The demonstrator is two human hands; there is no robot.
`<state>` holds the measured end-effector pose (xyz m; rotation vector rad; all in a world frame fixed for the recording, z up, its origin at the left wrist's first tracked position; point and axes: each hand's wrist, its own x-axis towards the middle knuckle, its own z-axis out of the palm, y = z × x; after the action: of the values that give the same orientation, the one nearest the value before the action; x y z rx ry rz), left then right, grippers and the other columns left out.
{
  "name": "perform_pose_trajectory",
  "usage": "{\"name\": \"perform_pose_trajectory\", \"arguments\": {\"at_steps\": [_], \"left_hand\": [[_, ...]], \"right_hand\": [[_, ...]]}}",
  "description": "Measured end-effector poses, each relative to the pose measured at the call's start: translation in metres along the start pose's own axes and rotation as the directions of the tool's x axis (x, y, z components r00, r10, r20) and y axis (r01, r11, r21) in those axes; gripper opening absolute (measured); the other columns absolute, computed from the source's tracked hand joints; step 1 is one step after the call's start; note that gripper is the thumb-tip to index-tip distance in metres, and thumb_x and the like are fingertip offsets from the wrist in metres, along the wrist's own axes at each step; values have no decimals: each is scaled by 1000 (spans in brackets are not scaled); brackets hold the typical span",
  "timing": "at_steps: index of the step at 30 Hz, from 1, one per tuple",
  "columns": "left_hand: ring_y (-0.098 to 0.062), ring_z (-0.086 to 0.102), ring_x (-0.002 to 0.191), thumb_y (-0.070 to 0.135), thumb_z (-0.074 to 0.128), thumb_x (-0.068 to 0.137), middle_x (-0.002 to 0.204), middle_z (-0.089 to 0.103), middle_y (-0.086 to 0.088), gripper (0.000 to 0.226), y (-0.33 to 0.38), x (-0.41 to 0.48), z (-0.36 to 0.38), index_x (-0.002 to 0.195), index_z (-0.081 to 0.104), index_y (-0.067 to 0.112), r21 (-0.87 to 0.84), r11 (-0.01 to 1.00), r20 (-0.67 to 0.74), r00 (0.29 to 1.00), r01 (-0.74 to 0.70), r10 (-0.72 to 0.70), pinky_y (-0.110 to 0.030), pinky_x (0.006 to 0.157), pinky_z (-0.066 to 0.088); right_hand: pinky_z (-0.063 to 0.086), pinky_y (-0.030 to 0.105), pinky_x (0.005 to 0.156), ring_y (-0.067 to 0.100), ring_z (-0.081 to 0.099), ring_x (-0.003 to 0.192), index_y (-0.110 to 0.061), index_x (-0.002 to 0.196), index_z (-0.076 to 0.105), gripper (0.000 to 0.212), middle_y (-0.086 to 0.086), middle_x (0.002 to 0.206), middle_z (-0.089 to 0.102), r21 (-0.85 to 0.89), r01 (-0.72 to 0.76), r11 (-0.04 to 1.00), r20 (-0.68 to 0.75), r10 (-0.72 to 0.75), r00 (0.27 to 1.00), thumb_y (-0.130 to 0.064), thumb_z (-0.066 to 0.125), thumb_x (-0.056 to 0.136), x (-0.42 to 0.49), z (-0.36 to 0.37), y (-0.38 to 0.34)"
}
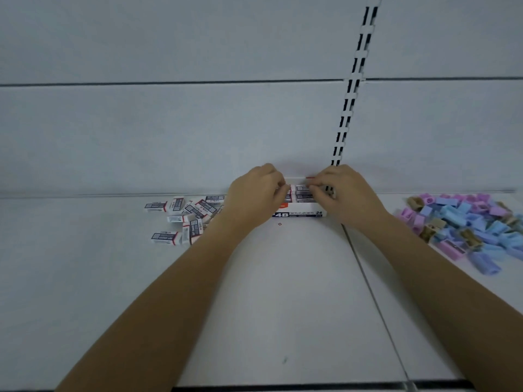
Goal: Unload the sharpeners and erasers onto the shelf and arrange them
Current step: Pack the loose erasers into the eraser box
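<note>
A white eraser box [300,213] marked "4B ERASER 24" sits open at the back of the white shelf [283,292], with rows of wrapped erasers [302,191] inside. My left hand [254,193] reaches into the box's left end, fingers curled onto the erasers there. My right hand [343,190] reaches into the right end, fingertips pinching an eraser. Left of the box lies a loose heap of several wrapped erasers [184,213]. A pile of blue, pink and tan sharpeners [469,224] lies at the right.
The shelf's back panel [198,123] rises straight behind the box. A slotted upright [351,94] runs down it to the box's right end. A seam [368,284] between shelf boards runs forward from there. The shelf's dark front edge [283,387] crosses the bottom.
</note>
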<state>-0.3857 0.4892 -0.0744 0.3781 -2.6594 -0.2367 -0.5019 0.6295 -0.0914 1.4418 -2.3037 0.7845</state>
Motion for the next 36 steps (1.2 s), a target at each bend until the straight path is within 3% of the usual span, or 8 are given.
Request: {"name": "perform_pose_trajectory", "arguments": {"at_steps": [3, 5, 11, 16, 22, 25, 31, 36], "left_hand": [[-19, 49, 107, 35, 35, 98, 110, 58, -1, 36, 2, -1, 1, 99, 65, 13, 69, 998, 80, 997, -8, 2, -31, 78, 40], [-19, 48, 107, 35, 33, 99, 110, 57, -2, 40, 3, -1, 2, 96, 65, 13, 89, 996, 108, 994, -22, 12, -32, 79, 40], [-18, 44, 114, 33, 33, 99, 117, 57, 0, 40, -2, -1, 5, 99, 67, 12, 26, 998, 121, 992, -49, 46, -33, 86, 41], [-18, 43, 115, 33, 32, 99, 119, 56, 2, 39, -6, 0, 6, 103, 67, 15, 10, 997, 143, 987, -76, 74, -32, 88, 37], [-18, 43, 120, 32, 31, 100, 129, 53, 4, 37, -9, 1, -1, 116, 61, 16, 4, 996, 168, 982, -86, 84, -32, 94, 37], [-23, 48, 116, 28, 36, 99, 124, 57, -2, 33, -24, 1, -18, 116, 61, 14, -52, 994, 97, 990, -94, 99, -37, 96, 40], [-22, 53, 105, 25, 50, 93, 107, 63, -2, 20, -78, -19, -45, 98, 64, 11, -114, 992, 2, 998, 60, -61, -37, 91, 42], [-16, 55, 93, 24, 64, 84, 94, 63, 0, 7, -95, -25, -58, 82, 59, 21, -158, 983, 87, 993, 97, -83, -34, 84, 45]], "right_hand": [[46, 41, 73, 32, 55, 78, -7, 77, 69, 36, 9, 80, 67, -75, 8, 997, 53, -4, 999, -30, 42, 87, -3, 2, 1], [45, 42, 76, 30, 55, 78, -8, 75, 68, 48, 7, 81, 67, -98, 3, 995, 72, 4, 997, -40, 35, 88, -3, 3, 2], [39, 38, 86, 29, 52, 95, -14, 95, 68, 52, 1, 103, 66, -114, -52, 992, 87, 62, 994, -46, 28, 87, -4, 4, -1], [36, 36, 90, 26, 49, 102, -15, 99, 66, 72, -1, 107, 64, -122, -46, 991, 119, 61, 991, -57, 11, 80, -4, 3, -1], [36, 36, 93, 26, 54, 104, -15, 101, 68, 60, 0, 105, 66, -162, 43, 986, 45, -36, 998, -51, 22, 87, -6, 8, -11], [36, 33, 89, 26, 56, 99, -12, 99, 68, 50, 2, 100, 66, -105, 105, 989, -21, -108, 994, -44, 31, 88, -7, 10, -22], [35, 23, 79, 11, 52, 82, -10, 70, 66, 25, 2, 83, 67, 107, 296, 949, -108, -285, 953, -29, 54, 81, -4, 22, -57], [39, 28, 78, 20, 60, 79, -16, 72, 67, 27, -1, 81, 66, 59, 338, 939, 51, -341, 939, -38, 52, 79, 14, 33, -82]]}}
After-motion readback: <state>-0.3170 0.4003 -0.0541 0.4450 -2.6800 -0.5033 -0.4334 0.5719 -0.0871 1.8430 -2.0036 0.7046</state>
